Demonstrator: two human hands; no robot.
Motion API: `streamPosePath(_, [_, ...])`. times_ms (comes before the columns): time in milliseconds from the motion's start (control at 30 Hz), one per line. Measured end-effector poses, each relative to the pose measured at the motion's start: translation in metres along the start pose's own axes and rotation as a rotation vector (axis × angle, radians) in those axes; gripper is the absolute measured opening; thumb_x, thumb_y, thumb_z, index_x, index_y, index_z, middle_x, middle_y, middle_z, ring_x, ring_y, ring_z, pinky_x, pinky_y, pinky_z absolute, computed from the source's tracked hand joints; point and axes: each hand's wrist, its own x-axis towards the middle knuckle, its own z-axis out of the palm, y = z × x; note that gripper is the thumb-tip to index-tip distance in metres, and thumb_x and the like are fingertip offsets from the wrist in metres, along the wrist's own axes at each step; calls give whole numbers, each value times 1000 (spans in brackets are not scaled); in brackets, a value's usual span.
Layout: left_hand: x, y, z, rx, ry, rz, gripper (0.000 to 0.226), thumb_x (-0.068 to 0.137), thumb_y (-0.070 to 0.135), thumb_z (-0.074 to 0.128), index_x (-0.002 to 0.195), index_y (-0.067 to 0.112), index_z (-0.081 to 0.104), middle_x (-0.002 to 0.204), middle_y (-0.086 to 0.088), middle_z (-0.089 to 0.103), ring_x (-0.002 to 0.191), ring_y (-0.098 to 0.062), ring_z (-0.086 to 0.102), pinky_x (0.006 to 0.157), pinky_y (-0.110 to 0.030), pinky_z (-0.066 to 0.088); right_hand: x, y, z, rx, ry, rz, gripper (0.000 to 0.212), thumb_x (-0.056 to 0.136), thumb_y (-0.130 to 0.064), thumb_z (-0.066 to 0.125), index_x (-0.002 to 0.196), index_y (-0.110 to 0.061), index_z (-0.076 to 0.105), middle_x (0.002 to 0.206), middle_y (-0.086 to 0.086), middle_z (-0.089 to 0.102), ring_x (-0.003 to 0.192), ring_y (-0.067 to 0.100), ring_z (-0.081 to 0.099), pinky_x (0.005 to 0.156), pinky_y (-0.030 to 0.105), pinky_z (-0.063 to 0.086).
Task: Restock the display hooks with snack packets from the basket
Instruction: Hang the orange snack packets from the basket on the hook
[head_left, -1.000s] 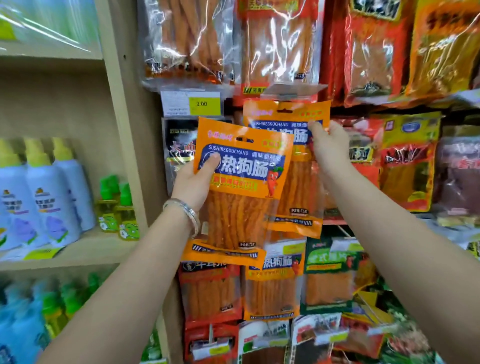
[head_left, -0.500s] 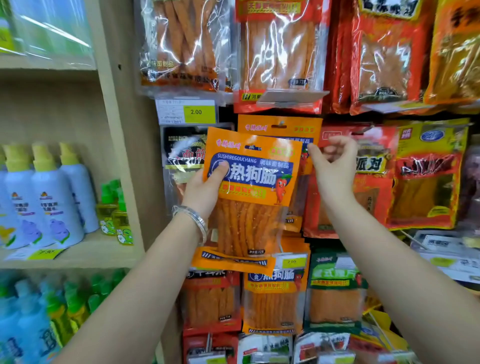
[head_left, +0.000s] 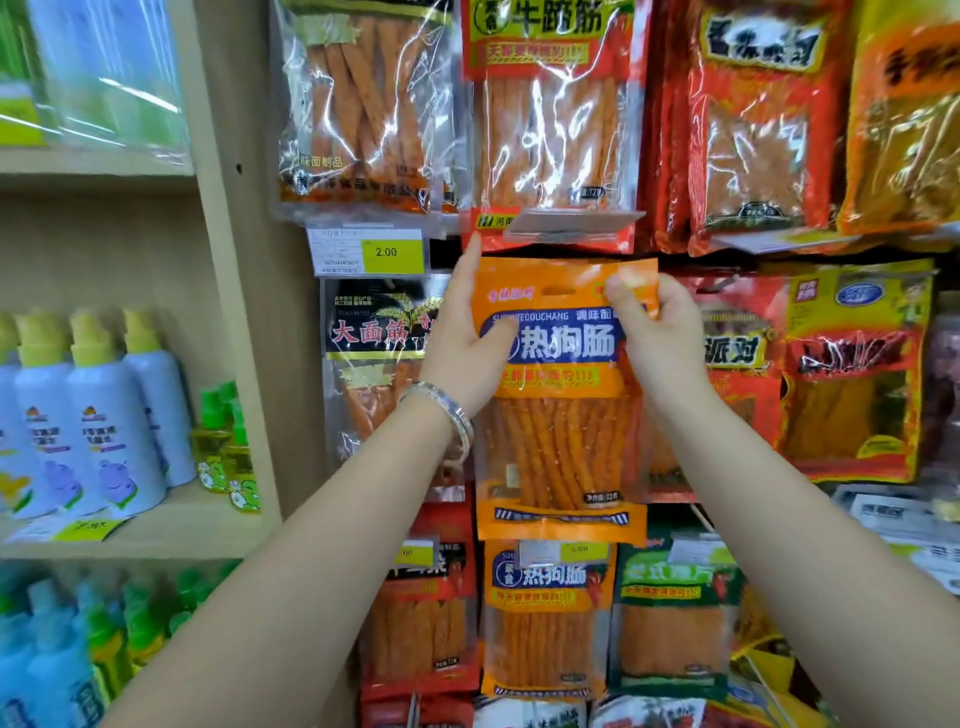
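At left, a beige wooden shelving unit (head_left: 156, 530) holds white spray bottles (head_left: 111, 441) and small green bottles (head_left: 228, 457) beside its evenly lit upright panel (head_left: 228, 291).

A single wide-angle view from the person's head faces the wall of hanging snack packets (head_left: 753, 130) squarely and close, at arm's reach. Both forearms enter from the bottom corners, and the left hand (head_left: 462, 353) and right hand (head_left: 660, 338) meet on an orange packet (head_left: 558, 441) at centre. A wooden shelf (head_left: 171, 527) of bottles (head_left: 109, 426) fills the left edge.

Glossy plastic snack packet (head_left: 558, 415), metal bracelet (head_left: 451, 410), matt wood-look shelf frame (head_left: 228, 260).
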Motion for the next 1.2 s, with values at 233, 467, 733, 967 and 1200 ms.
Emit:
streamPosePath(233, [15,13,-3,127,-5,108,63,88,10,51,143,34,31,138,15,36,136,-11,30,112,-44,30,23,-3,6,-91,23,22,28,89,-33,61,69,-15,53,69,1,54,69,14,50,66,32,38])
streamPosePath(467, [11,9,-2,152,-18,77,68,89,14,52,144,43,23,156,4,18,141,-2,10,112,-30,17,25,5,6,-189,25,96,22,88,-29,62,74,-12,59,84,13,67,80,27,62,78,44,49])
streamPosePath(733, [16,0,4,155,1,103,68,90,18,53,143,48,21,156,9,15,130,13,10,95,-3,18,15,5,0,-128,-55,-57,19,91,-26,60,80,-12,58,71,-8,57,67,2,53,66,21,41])
streamPosePath(967, [16,-4,6,138,41,144,70,87,9,54,139,49,29,157,6,4,102,45,3,76,16,15,34,-6,8,-147,28,-33,26,87,-26,62,76,-4,55,70,9,58,66,12,51,65,33,42])
streamPosePath(1200, [16,-6,7,133,54,191,70,86,7,54,142,40,29,157,2,7,104,44,6,78,14,17,42,8,8,-201,48,25,28,84,-23,60,79,4,54,75,19,56,68,19,50,66,38,44])
